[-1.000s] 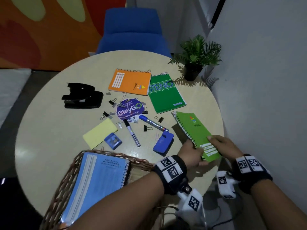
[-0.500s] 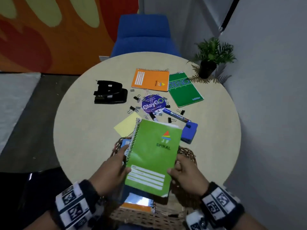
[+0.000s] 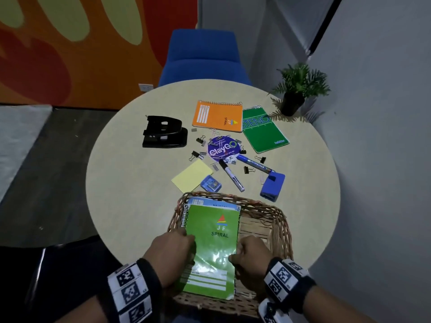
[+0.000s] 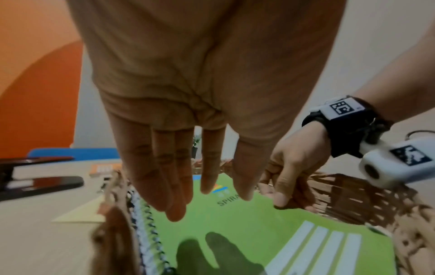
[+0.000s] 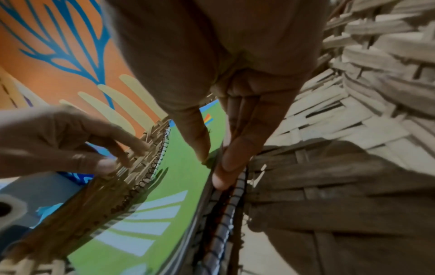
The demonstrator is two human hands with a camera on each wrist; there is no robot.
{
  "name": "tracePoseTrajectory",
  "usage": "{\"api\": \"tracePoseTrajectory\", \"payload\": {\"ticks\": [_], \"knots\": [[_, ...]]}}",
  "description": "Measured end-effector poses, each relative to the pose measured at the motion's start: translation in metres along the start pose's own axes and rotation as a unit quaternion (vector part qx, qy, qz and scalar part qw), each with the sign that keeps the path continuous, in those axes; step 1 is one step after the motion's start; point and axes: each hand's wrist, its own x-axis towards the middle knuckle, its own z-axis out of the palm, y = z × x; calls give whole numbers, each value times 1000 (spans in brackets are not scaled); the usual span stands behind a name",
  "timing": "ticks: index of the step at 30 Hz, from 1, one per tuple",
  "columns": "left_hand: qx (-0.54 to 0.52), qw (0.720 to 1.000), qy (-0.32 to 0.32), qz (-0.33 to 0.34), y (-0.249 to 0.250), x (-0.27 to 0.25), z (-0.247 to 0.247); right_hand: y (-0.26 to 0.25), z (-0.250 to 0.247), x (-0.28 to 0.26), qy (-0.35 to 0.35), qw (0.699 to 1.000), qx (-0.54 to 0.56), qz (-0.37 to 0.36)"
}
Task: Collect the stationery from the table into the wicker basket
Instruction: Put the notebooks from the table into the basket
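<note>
A green spiral notebook (image 3: 213,243) (image 4: 259,223) (image 5: 179,167) lies in the wicker basket (image 3: 275,215) (image 4: 353,195) (image 5: 353,130) at the table's near edge, on top of a blue notebook (image 3: 210,202). My right hand (image 3: 235,252) (image 5: 214,163) pinches the green notebook's right edge, thumb on the cover and fingers beneath. My left hand (image 3: 184,238) (image 4: 204,201) hovers over the spiral side with fingers straight and holds nothing.
Beyond the basket lie a yellow sticky pad (image 3: 192,174), a small blue box (image 3: 211,183), two markers (image 3: 232,174), a blue punch (image 3: 272,186), a purple round card (image 3: 224,149), several binder clips, an orange notebook (image 3: 218,116), a green steno pad (image 3: 264,130) and a black hole punch (image 3: 164,131). A potted plant (image 3: 295,89) stands far right.
Both hands carried the green notebook from the table's right side over the basket and lowered it in. The left hand has let go of the spiral edge.
</note>
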Motion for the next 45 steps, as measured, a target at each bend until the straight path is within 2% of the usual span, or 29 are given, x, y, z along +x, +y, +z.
{"api": "tracePoseTrajectory", "payload": {"ticks": [3, 6, 9, 12, 14, 16, 18, 19, 21, 23, 24, 25, 26, 28, 29, 33, 36, 38, 41, 43, 45], "knots": [[32, 995, -54, 82, 4, 9, 8, -3, -4, 3, 9, 1000, -8, 2], [86, 982, -121, 116, 5, 15, 11, -7, -13, 0, -8, 1000, -15, 7], [28, 981, -141, 130, 3, 22, -2, -7, -40, -3, 9, 1000, -19, -7], [-115, 979, -94, 140, 4, 40, -41, -5, -93, 4, 47, 998, 13, -35], [-202, 972, -35, 117, 9, 68, -75, 1, -136, 22, 81, 993, 79, -31], [-299, 951, 20, 74, 18, 113, -104, 10, -179, 52, 129, 979, 153, -19], [-424, 904, 55, 24, 30, 165, -125, 24, -215, 97, 175, 963, 206, -1], [-504, 862, 57, -6, 38, 191, -133, 33, -229, 124, 190, 958, 216, 8], [-661, 745, 41, -81, 61, 237, -146, 47, -251, 176, 203, 951, 233, 26], [-766, 622, 5, -163, 86, 283, -152, 54, -265, 221, 207, 950, 227, 49], [-785, 585, -3, -202, 97, 304, -154, 56, -272, 237, 204, 959, 186, 64], [-783, 577, -5, -233, 106, 323, -154, 58, -278, 252, 204, 966, 136, 76], [-767, 591, -3, -249, 114, 337, -156, 61, -282, 263, 201, 970, 102, 89], [-720, 636, -6, -278, 124, 358, -155, 67, -287, 281, 183, 974, 76, 109], [-704, 646, -13, -294, 126, 366, -154, 71, -288, 291, 176, 976, 62, 113], [-691, 653, -21, -310, 127, 382, -149, 78, -287, 306, 159, 977, 62, 131], [-670, 675, -32, -307, 125, 386, -145, 81, -286, 305, 162, 972, 115, 127], [-661, 688, -35, -298, 124, 387, -140, 83, -287, 297, 189, 967, 130, 110], [-668, 700, -23, -249, 123, 384, -135, 76, -289, 268, 247, 952, 172, 58], [-665, 710, -12, -234, 123, 376, -135, 67, -286, 238, 252, 944, 214, 6], [-680, 701, -5, -215, 122, 364, -135, 57, -281, 202, 238, 933, 270, -34]]}}
